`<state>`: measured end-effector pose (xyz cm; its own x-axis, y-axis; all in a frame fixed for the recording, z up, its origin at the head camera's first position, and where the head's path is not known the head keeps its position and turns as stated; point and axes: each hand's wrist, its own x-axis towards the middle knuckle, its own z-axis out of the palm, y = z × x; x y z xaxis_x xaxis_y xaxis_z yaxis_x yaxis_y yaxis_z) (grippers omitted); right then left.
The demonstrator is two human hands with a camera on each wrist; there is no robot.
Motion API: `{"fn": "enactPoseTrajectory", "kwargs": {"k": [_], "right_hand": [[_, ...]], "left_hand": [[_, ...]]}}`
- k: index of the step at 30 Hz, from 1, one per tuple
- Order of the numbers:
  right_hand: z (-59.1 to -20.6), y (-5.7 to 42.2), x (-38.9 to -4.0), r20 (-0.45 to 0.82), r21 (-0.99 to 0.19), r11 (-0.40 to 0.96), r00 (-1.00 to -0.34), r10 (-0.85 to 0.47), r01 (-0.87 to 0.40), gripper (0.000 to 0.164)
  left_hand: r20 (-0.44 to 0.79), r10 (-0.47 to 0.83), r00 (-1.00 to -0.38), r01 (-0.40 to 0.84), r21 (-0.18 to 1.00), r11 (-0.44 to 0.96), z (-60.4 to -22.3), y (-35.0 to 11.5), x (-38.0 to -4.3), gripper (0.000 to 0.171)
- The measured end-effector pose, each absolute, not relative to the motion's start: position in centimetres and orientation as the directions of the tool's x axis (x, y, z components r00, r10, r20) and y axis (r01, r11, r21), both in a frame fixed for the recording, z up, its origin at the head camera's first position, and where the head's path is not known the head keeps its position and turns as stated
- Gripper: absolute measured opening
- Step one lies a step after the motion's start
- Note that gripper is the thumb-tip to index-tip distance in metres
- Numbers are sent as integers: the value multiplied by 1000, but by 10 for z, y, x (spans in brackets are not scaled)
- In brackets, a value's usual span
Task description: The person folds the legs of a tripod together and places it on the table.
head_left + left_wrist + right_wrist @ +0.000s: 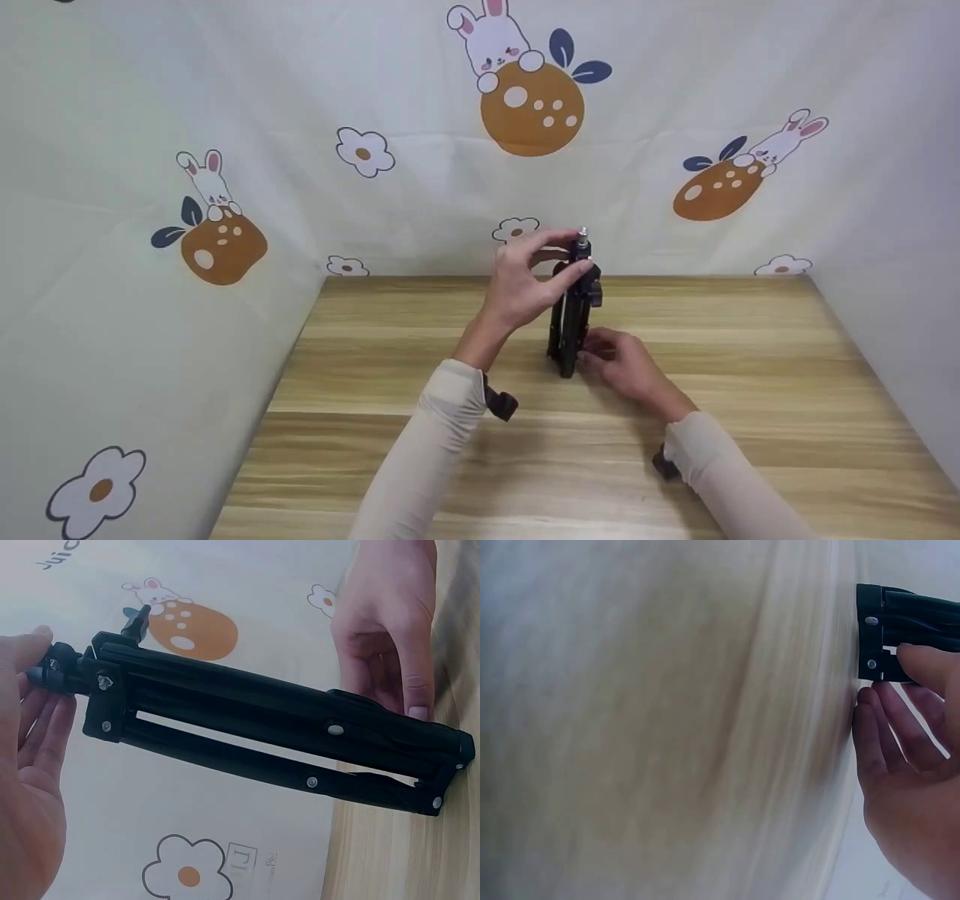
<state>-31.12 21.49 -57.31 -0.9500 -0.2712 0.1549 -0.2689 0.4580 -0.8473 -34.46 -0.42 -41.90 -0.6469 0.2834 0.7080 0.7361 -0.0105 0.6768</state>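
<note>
A folded black tripod stand (574,319) stands upright on the wooden table, its legs drawn together. At its top, my left hand (521,289) grips the neck between thumb and fingers, just below a silver screw tip (583,235). My right hand (628,366) is low at the legs' feet; in the right wrist view its thumb lies against a folded leg (922,607), with the fingers curled beside it. The left wrist view shows the leg joints with silver rivets and a black knob (136,624) near the upper collar.
The wood-grain table (360,450) reaches back to a pale fabric backdrop (420,210) printed with rabbits, oranges and flowers. Fabric walls also rise at the left and right. Black wrist mounts (501,403) sit on both cuffs.
</note>
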Motion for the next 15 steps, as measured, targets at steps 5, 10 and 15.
{"fn": "enactPoseTrajectory", "kwargs": {"k": [5, 10, 15], "right_hand": [[-574, 217, -311, 163, -830, 484, -950, -266, -278, 20], [-574, 221, -310, 174, -815, 499, -946, -274, -295, 18], [-572, 227, -308, 190, -819, 485, -943, -273, -306, 21]], "left_hand": [[719, 279, -637, 750, 662, 6, -420, -4, -344, 36], [731, 257, -632, 760, 650, 24, -421, -7, -344, 36], [725, 226, -651, 745, 667, 5, -422, -11, -345, 35]]}}
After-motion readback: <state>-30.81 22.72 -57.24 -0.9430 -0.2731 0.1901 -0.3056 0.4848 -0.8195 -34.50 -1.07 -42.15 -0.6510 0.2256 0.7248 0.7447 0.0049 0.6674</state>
